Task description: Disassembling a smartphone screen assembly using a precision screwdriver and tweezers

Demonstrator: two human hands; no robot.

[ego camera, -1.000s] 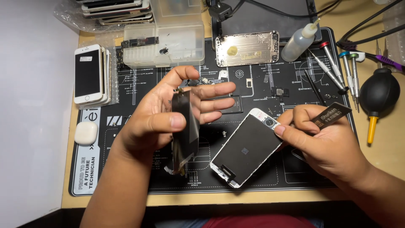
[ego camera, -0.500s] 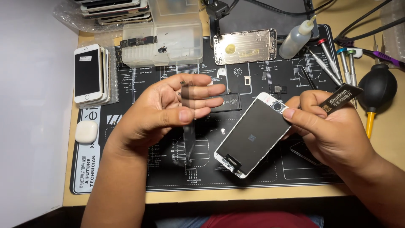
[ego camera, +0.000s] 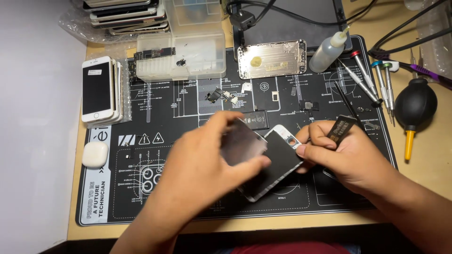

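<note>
My left hand (ego camera: 207, 160) holds a thin dark plate (ego camera: 242, 143), blurred by motion, over the lower part of a white-framed phone screen assembly (ego camera: 278, 162) lying on the black repair mat (ego camera: 141, 155). My right hand (ego camera: 346, 155) pinches the top corner of that screen assembly with thumb and forefinger. A small flat black pry tool (ego camera: 341, 129) is also tucked between the fingers of my right hand.
A metal phone housing (ego camera: 272, 59), a clear plastic parts box (ego camera: 181, 59), a dropper bottle (ego camera: 329, 47), screwdrivers (ego camera: 369, 77) and a black air blower (ego camera: 414, 113) lie toward the back. A stack of white phones (ego camera: 99, 89) and a white earbud case (ego camera: 95, 154) sit left.
My left hand has swung from holding the dark plate upright to laying it down over the screen assembly. My right hand has stayed on the screen's top corner.
</note>
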